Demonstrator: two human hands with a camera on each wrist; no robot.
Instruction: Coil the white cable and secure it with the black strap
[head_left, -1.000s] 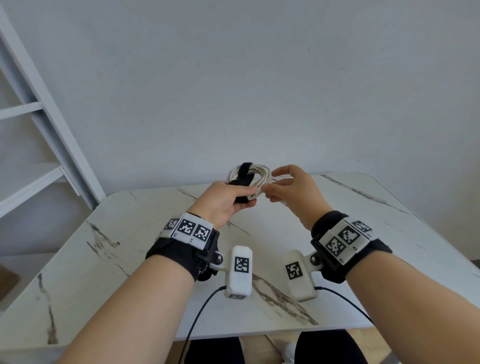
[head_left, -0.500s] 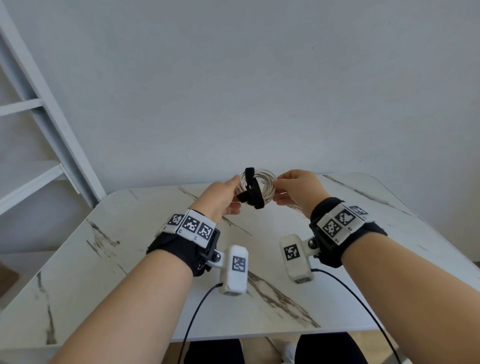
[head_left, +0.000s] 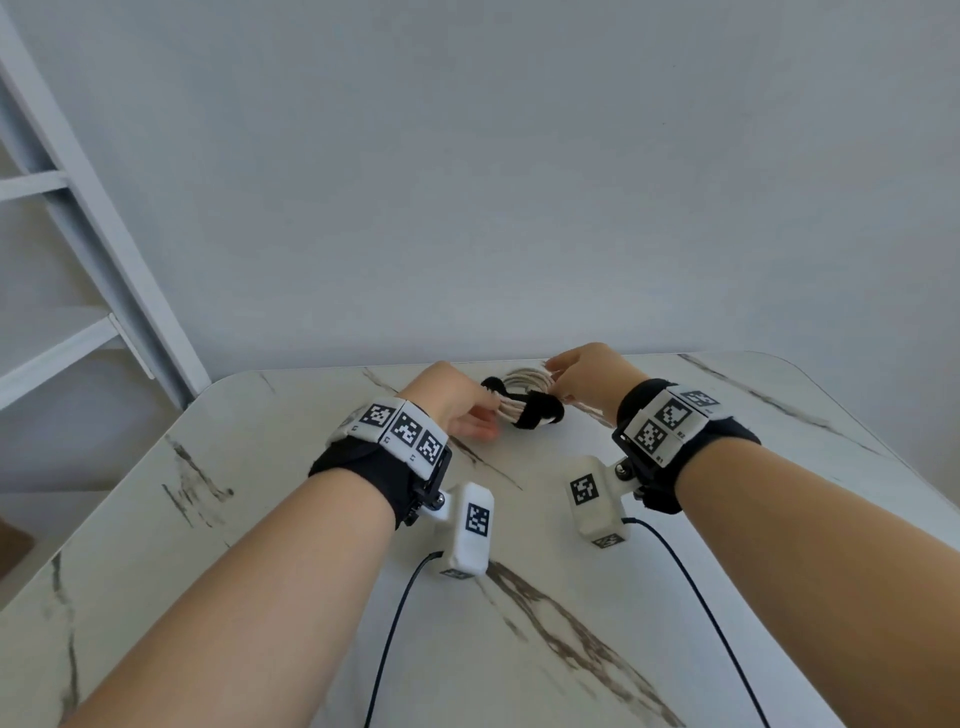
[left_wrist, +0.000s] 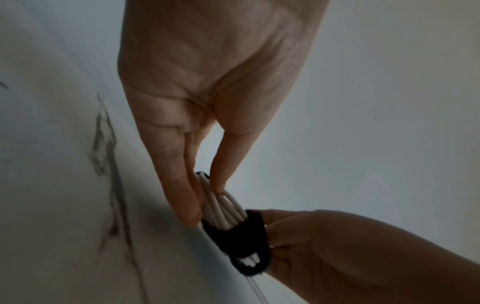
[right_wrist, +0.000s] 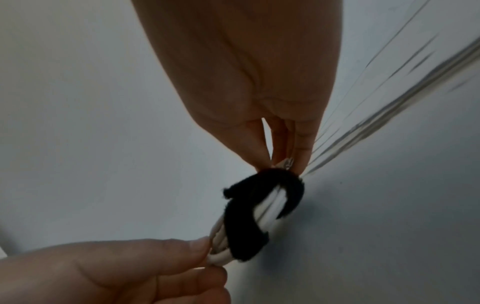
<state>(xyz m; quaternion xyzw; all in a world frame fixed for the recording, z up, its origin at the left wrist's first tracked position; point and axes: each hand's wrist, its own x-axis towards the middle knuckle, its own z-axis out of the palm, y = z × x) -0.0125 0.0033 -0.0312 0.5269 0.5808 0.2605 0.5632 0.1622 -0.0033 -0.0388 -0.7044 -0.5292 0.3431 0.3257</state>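
Observation:
The white cable (head_left: 524, 382) is wound into a small coil with the black strap (head_left: 537, 410) wrapped round its strands. The coil sits low over the far part of the marble table (head_left: 260, 519), between both hands. My left hand (head_left: 485, 415) pinches the strands between thumb and fingers just left of the strap; the left wrist view shows this pinch on the cable (left_wrist: 223, 209) beside the strap (left_wrist: 241, 236). My right hand (head_left: 558, 376) pinches the coil's far right side. In the right wrist view its fingertips (right_wrist: 303, 152) close on the coil just behind the strap (right_wrist: 244, 218).
A white slanted shelf frame (head_left: 104, 234) stands at the left, beside the table's far-left corner. A plain wall rises right behind the table. Black leads (head_left: 395, 623) trail from the wrist cameras across the near table top.
Both hands have brought the strapped coil down from mid-air to just over the table. The coil has tipped from upright to flatter, with the strap now on its near side.

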